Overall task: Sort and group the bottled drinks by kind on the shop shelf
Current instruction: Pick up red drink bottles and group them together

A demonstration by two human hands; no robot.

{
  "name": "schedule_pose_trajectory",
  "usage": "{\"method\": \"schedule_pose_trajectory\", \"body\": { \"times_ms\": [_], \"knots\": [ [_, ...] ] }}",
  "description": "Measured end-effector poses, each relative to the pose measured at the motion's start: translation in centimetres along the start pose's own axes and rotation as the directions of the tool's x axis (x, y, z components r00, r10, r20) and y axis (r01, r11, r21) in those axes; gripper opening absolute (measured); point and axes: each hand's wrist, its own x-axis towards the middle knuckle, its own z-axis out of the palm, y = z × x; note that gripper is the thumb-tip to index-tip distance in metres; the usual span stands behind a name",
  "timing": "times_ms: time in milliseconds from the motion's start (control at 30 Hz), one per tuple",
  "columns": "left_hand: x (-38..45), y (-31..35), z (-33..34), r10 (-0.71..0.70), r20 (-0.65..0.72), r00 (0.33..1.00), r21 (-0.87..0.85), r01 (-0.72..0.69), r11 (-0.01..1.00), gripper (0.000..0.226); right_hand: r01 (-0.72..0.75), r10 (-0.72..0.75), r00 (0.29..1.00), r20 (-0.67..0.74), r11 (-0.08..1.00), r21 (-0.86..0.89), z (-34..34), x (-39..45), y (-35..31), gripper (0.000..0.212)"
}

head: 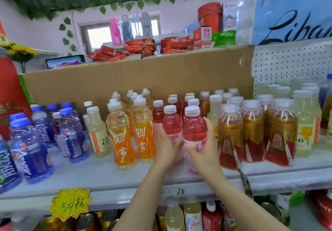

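Far out to the left of the left hand (168, 145), blue bottles (31, 149) stand in a cluster on the shelf (100, 175), and a pale yellow bottle (98, 133) stands between them and the two orange bottles (124, 137), which are just to the left of that hand. The left hand is wrapped round the lower part of a pink bottle (172, 121), fingers curled on its label. Touching it on the right, a second pink bottle (194, 126) is gripped by the right hand (204, 151), thumb across the front and fingers round the far side. More pink bottles stand in rows behind both hands. Just to the right of the right hand stand the red-and-gold bottles (231, 137), three across the front, and beyond them more pale yellow ones. Below the left forearm a yellow price tag (71, 203) hangs on the shelf edge
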Motion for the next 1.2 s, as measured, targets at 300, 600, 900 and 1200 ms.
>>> {"method": "schedule_pose_trajectory", "body": {
  "times_ms": [300, 600, 900, 1200],
  "knots": [
    [0.6, -0.5, 0.4, -0.029, -0.016, 0.999, 0.000, 0.029, 1.000, 0.087, -0.085, 0.082, 0.996, -0.025, 0.983, -0.164, 1.7, 3.4, 1.3, 0.093],
    [0.2, 0.6, 0.6, -0.014, -0.039, 0.999, 0.105, 0.018, 0.994, 0.087, -0.002, 0.020, 0.998, 0.058, 0.955, -0.298, 1.7, 4.0, 2.6, 0.099],
    [-1.1, 1.6, 0.4, -0.047, -0.076, 0.996, 0.229, 0.064, 0.971, 0.086, 0.156, -0.171, 0.985, 0.024, 0.824, -0.545, 2.2, 3.7, 3.4, 0.089],
    [-2.4, 2.3, -0.3, -0.008, -0.080, 0.997, 0.444, 0.042, 0.895, 0.091, 0.223, -0.199, 0.973, 0.119, 0.666, -0.712, 1.4, 3.7, 4.4, 0.092]
  ]
}}
